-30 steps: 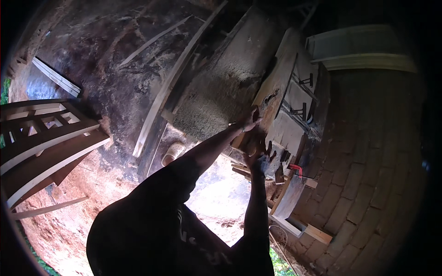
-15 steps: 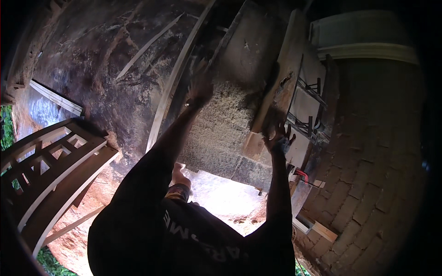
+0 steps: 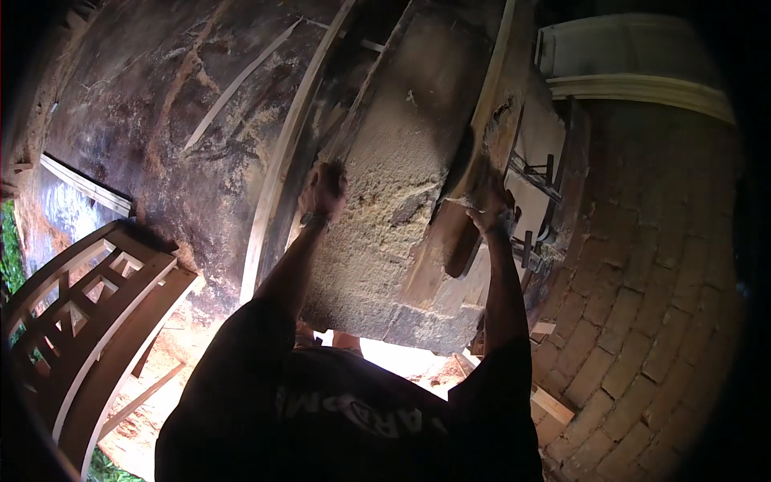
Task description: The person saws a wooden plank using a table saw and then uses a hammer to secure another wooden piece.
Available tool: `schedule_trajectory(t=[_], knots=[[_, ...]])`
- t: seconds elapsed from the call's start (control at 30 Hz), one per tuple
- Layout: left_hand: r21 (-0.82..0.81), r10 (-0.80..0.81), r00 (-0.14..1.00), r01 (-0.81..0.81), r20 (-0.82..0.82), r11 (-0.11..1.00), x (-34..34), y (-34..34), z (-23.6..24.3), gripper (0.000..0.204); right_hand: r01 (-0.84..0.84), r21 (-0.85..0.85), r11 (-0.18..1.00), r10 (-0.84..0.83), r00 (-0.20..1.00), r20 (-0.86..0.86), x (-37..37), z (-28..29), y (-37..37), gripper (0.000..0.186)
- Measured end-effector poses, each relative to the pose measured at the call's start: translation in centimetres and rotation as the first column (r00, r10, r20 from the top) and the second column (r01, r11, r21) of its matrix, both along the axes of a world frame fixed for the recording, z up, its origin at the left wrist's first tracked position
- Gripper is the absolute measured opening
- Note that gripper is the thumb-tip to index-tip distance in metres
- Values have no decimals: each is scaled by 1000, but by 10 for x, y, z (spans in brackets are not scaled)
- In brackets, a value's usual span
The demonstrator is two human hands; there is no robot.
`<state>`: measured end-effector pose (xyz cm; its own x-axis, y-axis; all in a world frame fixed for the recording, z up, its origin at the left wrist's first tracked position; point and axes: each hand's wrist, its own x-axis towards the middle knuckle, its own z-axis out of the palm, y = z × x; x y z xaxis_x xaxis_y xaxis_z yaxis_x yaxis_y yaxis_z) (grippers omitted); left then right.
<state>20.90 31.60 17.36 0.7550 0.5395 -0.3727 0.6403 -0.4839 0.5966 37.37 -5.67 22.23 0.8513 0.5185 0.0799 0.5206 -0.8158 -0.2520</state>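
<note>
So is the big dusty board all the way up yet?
Partly. Done: the dusty board is off the ground, with daylight showing under its lower edge. In hand: the left hand grips its left side and the right hand its right edge, arms stretched out. Left: it leans tilted and rests on nothing visible, so it is not yet set down anywhere.

Two hands point(image 3: 323, 190) point(image 3: 490, 210) — one sawdust-covered slab point(image 3: 385, 201).

a big rough slab point(image 3: 385, 201) — grey and sandy-faced, dusted with sawdust — tilted up on edge, thick bottom end low, a curved wooden board point(image 3: 490, 120) lying against its right side.
</note>
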Motion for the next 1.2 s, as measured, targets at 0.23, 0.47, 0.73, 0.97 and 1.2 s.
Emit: schedule_trajectory(t=[0.23, 0.47, 0.73, 0.97, 1.2], knots=[[55, 23, 1000, -24, 19, 998, 5, -5, 21, 34, 76, -17, 997, -78, 987, -140, 82, 18, 14, 95], [62, 56, 998, -56, 6, 996, -1, -1, 13, 35, -10, -106, 994, -6, 989, -146, 180, 57, 23, 91], [75, 39, 994, -47, 99, 996, 11, 1, 7, 35, 370, 22, 929, -326, 844, -425, 340, 98, 49, 63], [-11, 92, 984, -91, 153, 996, 7, -2, -10, 29, 380, -163, 910, -413, 808, -421, 344, 166, 121, 64], [10, 1, 1000, -2, 8, 1000, -4, 2, -25, 49, 462, 264, 847, -124, 654, -746, 233, 174, 209, 48]])
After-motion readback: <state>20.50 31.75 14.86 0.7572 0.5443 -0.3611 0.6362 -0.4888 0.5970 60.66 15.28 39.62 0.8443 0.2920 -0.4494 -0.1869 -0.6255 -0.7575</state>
